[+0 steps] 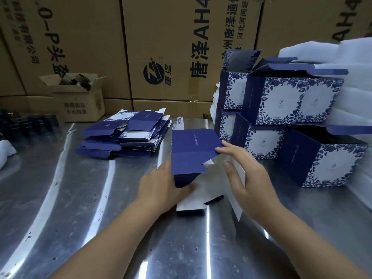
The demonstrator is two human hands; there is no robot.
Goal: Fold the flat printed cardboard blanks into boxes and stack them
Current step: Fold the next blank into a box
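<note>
2 bare forearms reach forward over a shiny metal table [80, 198]. The left hand [161, 190], palm turned inward, grips the lower left edge of a half-opened blue cardboard blank [191, 150] standing on the table centre. The right hand [243, 174] has its fingertips pressed on the blank's right edge, thumb laid across a white inner flap, fingers partly curled. A pile of flat blanks [124, 133] lies behind to the left. Folded boxes [291, 97], blue and white with leaf print, stand stacked at right, lids open.
</note>
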